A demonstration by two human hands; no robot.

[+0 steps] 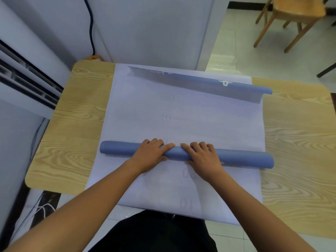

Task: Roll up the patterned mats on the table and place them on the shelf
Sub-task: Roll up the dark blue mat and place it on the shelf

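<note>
A flat mat (200, 124) lies on the middle of the table (72, 124), overhanging its near edge. A rolled mat (245, 159) lies crosswise on it, left hand (151, 155) and right hand (203, 159) side by side gripping its middle. A chair (294, 10) stands behind, far right

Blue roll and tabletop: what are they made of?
Blue roll: looks like a thin flexible mat, rubbery or fabric-backed, matte; it curls into a tight tube without creasing. Exact material unclear.
Tabletop: wood-grain surface, likely printed laminate rather than solid wood, given the smooth low sheen and rounded corners.
</note>
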